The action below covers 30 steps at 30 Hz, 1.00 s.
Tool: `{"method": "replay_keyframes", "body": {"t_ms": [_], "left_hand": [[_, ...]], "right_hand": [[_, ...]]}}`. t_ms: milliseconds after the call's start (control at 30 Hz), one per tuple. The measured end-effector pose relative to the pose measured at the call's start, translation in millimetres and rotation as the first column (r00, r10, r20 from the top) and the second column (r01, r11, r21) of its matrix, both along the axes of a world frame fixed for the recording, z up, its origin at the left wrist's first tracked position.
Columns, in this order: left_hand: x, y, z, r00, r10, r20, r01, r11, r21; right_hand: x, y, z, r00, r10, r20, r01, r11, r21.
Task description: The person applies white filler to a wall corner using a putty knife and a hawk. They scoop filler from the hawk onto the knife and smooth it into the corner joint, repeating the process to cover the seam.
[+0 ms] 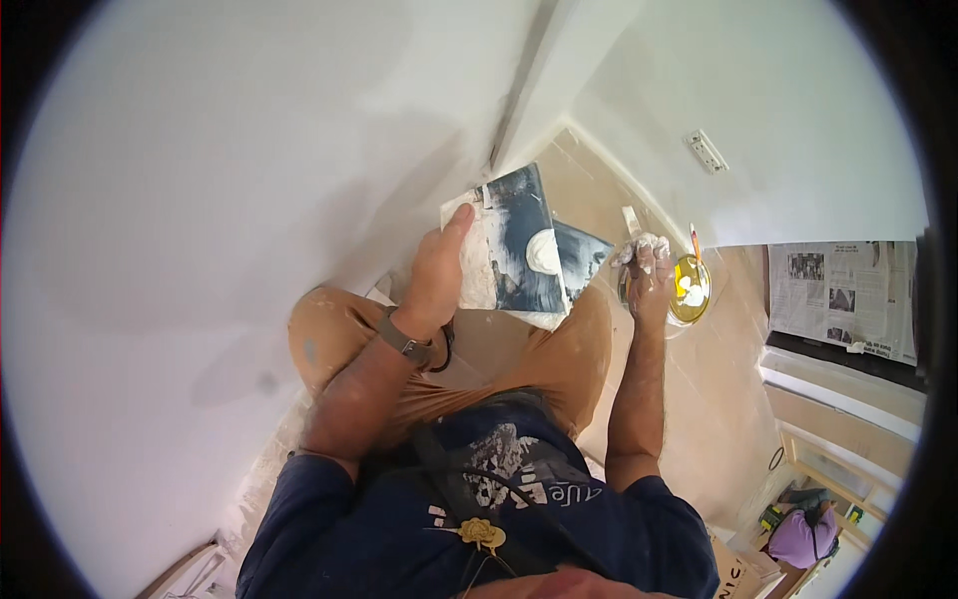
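Note:
My left hand [436, 265] grips a dark blue rectangular board [520, 215] by its left edge, thumb on top. White paste is smeared over the board's left side, and a round dab sits near its right edge. Behind it a second dark, paste-streaked flat piece [581, 262] sticks out to the right. My right hand [649, 268], its fingers coated in white paste, is curled closed beside an open tin [705, 290] with a yellow inside. A pale flat strip [631, 220] shows just beyond the fingers; I cannot tell whether it is held.
A thin orange-and-white handle [696, 240] stands at the tin. White walls close in at left and ahead, with a socket plate [707, 152] on the right one. Newspaper [843, 290] covers a surface at right. Another person in purple [803, 536] is at lower right, near a wooden frame.

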<state>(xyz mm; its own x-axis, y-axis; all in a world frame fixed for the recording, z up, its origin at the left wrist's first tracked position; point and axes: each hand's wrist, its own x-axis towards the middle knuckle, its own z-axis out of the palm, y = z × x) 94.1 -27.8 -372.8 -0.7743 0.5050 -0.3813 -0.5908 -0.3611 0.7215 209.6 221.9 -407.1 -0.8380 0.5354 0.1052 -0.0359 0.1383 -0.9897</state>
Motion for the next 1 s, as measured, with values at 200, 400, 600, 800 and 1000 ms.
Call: {"method": "replay_keyframes", "body": {"t_ms": [200,400,600,800,1000], "left_hand": [[-1,0,2,0.996,0.005,-0.094,-0.013,0.995,-0.094],[-5,0,6,0.981,0.032,-0.193,-0.079,0.967,-0.243],[-2,4,10,0.926,0.065,-0.372,-0.194,0.928,-0.32],[0,0,5,0.8,-0.07,-0.596,-0.267,0.848,-0.458],[1,-2,3,0.688,-0.201,-0.697,-0.308,0.789,-0.532]], "right_hand": [[-12,-16,29,0.993,-0.054,0.106,0.037,0.987,0.157],[-16,1,34,0.965,-0.093,0.245,0.038,0.974,0.222],[-21,-15,54,0.983,0.129,0.128,-0.18,0.592,0.785],[-30,-34,52,0.96,0.23,0.158,-0.259,0.528,0.809],[-36,-42,43,0.958,0.287,0.029,-0.173,0.493,0.853]]}}
